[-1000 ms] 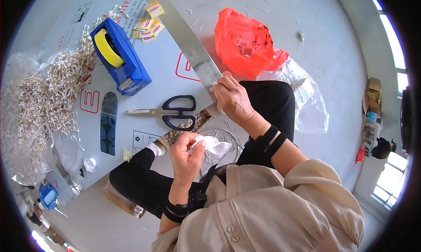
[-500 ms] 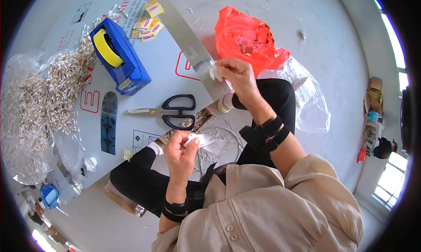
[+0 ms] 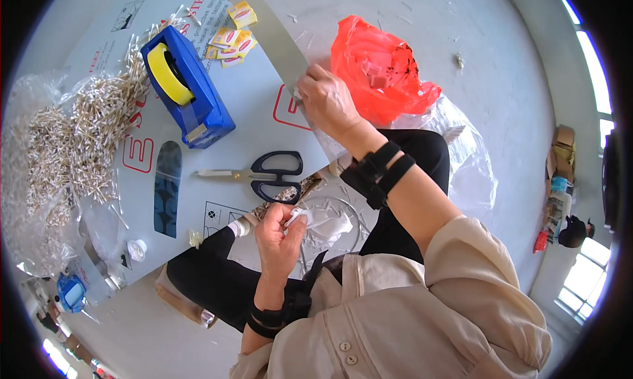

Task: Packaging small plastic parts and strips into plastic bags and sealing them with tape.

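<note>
My left hand [image 3: 279, 242] is closed, thumb against fingers, on a thin white plastic piece [image 3: 328, 226] that hangs out to the right over my lap. It looks like a small bag, though its folds hide the shape. My right hand [image 3: 328, 103] is down at the table's right edge, fingers bent together. A scrap of white crumpled material [image 3: 297, 93] shows at its fingertips, mostly hidden. Between the hands lie scissors [image 3: 275, 176] with black handles, blades pointing left. Beyond them stands a blue tape dispenser [image 3: 210, 115] with a yellow roll [image 3: 168, 74].
Loose cotton swabs [image 3: 86, 145] are heaped on the table's left, partly in a clear bag [image 3: 33, 240]. Small yellow-and-white packets [image 3: 231, 44] lie at the far side. A red plastic bag [image 3: 359, 56] and a clear plastic bag [image 3: 471, 161] lie right of the table.
My right hand has moved left and away from me, down to the table's edge with the white scrap. My left hand keeps its hold; the white plastic piece has spread further right.
</note>
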`<state>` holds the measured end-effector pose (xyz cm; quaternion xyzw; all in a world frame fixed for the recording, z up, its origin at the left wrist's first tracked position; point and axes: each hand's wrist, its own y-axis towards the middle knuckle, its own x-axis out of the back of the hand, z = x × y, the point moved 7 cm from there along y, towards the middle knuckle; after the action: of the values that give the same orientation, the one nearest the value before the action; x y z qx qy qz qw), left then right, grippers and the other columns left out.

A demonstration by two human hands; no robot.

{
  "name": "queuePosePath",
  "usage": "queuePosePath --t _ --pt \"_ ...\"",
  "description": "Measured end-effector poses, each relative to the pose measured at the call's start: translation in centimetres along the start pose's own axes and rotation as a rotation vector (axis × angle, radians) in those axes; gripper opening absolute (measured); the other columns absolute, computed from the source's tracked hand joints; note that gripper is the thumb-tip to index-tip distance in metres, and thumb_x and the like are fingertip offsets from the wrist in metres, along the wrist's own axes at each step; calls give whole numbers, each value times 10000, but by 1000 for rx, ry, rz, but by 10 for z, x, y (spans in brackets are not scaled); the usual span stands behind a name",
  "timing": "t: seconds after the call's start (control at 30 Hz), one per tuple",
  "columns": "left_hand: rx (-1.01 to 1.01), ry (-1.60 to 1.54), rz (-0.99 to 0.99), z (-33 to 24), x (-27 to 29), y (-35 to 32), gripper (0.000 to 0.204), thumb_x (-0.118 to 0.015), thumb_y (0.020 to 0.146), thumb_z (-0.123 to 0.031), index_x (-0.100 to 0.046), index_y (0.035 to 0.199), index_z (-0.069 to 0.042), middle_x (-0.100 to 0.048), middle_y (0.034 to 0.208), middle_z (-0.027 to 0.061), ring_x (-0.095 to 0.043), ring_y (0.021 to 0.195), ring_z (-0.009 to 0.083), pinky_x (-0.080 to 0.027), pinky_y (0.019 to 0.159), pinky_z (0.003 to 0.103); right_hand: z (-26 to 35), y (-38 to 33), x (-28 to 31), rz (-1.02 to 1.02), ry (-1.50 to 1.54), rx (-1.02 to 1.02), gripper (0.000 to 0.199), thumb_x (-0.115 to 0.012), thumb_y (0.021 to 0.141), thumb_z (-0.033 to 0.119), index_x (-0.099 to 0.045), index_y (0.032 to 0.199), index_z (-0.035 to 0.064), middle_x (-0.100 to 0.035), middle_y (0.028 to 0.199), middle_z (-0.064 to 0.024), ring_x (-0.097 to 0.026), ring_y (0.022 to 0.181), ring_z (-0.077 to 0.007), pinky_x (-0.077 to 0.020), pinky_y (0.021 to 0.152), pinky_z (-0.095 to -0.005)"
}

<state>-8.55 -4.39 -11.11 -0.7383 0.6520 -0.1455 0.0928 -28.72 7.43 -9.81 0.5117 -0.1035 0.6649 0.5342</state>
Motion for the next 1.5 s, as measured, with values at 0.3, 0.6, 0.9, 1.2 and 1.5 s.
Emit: queuePosePath --t 0.3,0.6,0.9,1.2,1.5 --pt "36 -143 -54 -6 9 4 71 -628 798 -25 -570 813 15 -555 685 -9 -438 590 25 -349 510 178 -20 15 -2 32 74 -23 69 -588 717 5 -527 748 -4 -511 752 -147 -549 683 -366 -458 580 -410" --pt "-9 -131 -143 -14 29 4 74 -627 808 -31 -569 827 12 -566 705 12 -449 560 25 -343 491 164 -16 8 -1 39 94 -68 57 -587 731 12 -536 757 10 -521 761 -146 -553 693 -366 -463 595 -417" --pt "-337 -339 -691 -36 150 -3 182 -590 800 26 -491 952 42 -567 919 137 -570 653 175 -466 546 255 -17 -9 0 153 132 -190 87 -567 729 55 -523 799 28 -553 807 -167 -581 747 -384 -482 656 -450" --pt "-144 664 -1097 4 256 -17 273 -588 703 85 -537 964 24 -541 885 93 -552 815 206 -443 743 296 -13 -16 4 171 285 -238 304 -629 741 120 -566 1018 13 -533 916 -203 -578 786 -380 -482 709 -421" --pt "-605 439 -1131 -74 194 -14 155 -598 799 17 -565 950 7 -551 848 37 -514 709 124 -428 641 235 -39 -19 21 99 560 -343 336 -640 767 151 -588 1068 11 -593 917 -208 -602 797 -335 -482 713 -374"
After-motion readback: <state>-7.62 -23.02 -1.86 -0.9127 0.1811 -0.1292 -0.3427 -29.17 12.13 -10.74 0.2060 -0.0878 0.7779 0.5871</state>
